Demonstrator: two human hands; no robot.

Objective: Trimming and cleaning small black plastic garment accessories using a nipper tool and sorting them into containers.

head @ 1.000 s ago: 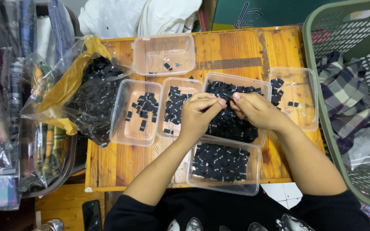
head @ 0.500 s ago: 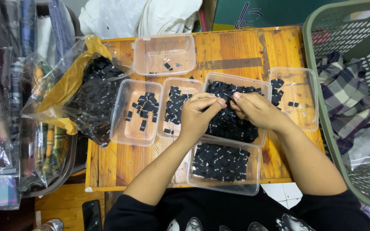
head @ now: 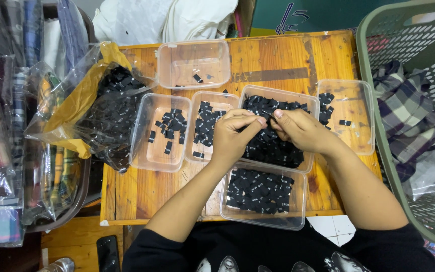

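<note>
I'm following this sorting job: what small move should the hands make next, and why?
Probably lift one black label clear of the heaped middle container: the left hand and right hand meet fingertip to fingertip over it, apparently pinching at a label, with sorted containers alongside.

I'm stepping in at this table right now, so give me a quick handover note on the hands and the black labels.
Left hand and right hand: fingertips together over the fullest tray, pinching small black labels; exact grip hidden.
Labels: bulk in the plastic bag at left.
Done: labels lie in all six trays; near tray well filled.
Left: far tray and right tray hold only a few.
</note>
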